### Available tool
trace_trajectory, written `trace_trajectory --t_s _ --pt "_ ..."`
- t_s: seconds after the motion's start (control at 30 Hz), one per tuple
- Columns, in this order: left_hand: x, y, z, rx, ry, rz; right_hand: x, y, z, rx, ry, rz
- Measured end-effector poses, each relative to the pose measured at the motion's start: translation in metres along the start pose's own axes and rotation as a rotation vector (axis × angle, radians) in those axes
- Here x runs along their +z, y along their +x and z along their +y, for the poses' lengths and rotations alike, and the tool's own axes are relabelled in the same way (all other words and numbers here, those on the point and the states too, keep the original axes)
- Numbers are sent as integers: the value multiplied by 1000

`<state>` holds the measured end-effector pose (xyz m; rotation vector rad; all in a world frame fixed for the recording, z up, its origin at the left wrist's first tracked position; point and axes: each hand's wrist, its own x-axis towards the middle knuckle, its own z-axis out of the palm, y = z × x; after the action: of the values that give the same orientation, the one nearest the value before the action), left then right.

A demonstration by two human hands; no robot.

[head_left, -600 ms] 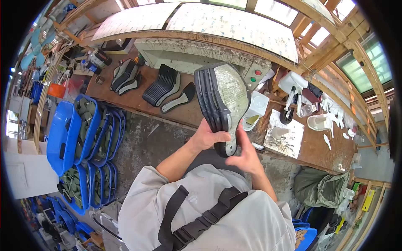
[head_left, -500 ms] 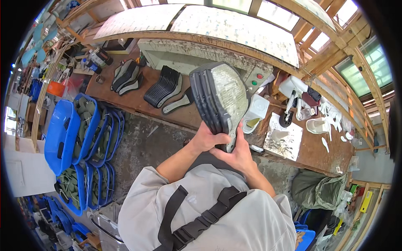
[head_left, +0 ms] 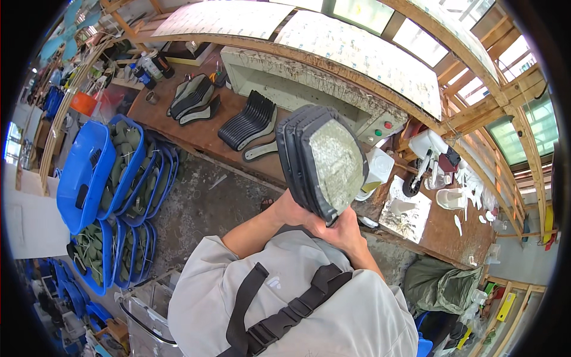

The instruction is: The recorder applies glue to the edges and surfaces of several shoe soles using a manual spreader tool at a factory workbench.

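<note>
In the head view, taking the hands as the clock's centre, one stack of shoe soles [head_left: 324, 163] stood out toward twelve o'clock, its layers too bunched to count. The grip of both hands, left hand [head_left: 297, 212] and right hand [head_left: 347, 231], was clamped on its lower end.

The worktop [head_left: 154, 119] carried one row of black soles [head_left: 248, 122] toward eleven, one single sole [head_left: 260, 150] just beside it, and one small cluster of soles [head_left: 195, 100] past ten. One red button [head_left: 388, 125] and one green button [head_left: 378, 132] sat toward one. At least six blue baskets [head_left: 83, 178] stood around nine.

Compared with the earliest frame, the right hand had closed from spread fingers, and the stack's narrow tip, with its holes, no longer showed.
</note>
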<state>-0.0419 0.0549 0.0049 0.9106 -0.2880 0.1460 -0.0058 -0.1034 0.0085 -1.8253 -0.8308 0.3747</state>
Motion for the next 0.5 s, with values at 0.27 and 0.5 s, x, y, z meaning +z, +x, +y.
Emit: trace_trajectory --t_s 0.27,0.5 --pt "-1 3 8 -57 39 -130 -2 -2 5 -116 -90 38" --pt "-14 9 -10 6 90 -377 -6 0 -2 -252 -112 122"
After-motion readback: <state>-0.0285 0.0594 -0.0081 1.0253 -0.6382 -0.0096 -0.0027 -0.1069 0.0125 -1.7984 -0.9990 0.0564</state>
